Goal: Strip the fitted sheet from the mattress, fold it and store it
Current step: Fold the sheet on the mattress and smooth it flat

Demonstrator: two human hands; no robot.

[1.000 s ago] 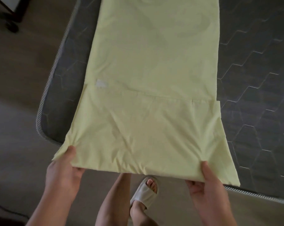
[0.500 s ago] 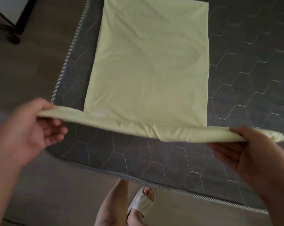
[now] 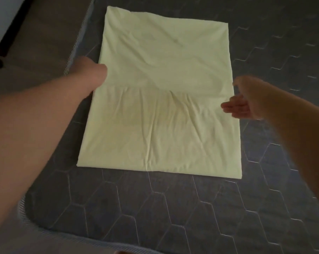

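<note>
The pale yellow fitted sheet (image 3: 162,99) lies folded as a flat rectangle on the dark quilted mattress (image 3: 155,208). Its near part is doubled over, and the flap's edge runs across the middle. My left hand (image 3: 90,71) rests at the sheet's left edge where that flap edge ends. Its fingers are hidden and blurred, so its grip is unclear. My right hand (image 3: 242,103) hovers at the sheet's right edge at the same height, palm up and fingers spread, holding nothing.
The mattress's striped piped edge (image 3: 45,233) curves around the near left corner. Brown floor (image 3: 45,33) lies to the left. A dark furniture frame (image 3: 10,32) stands at the top left.
Both hands lifted the sheet's near end off the mattress edge and carried it forward, laying it over the far part. The right hand has let go.
</note>
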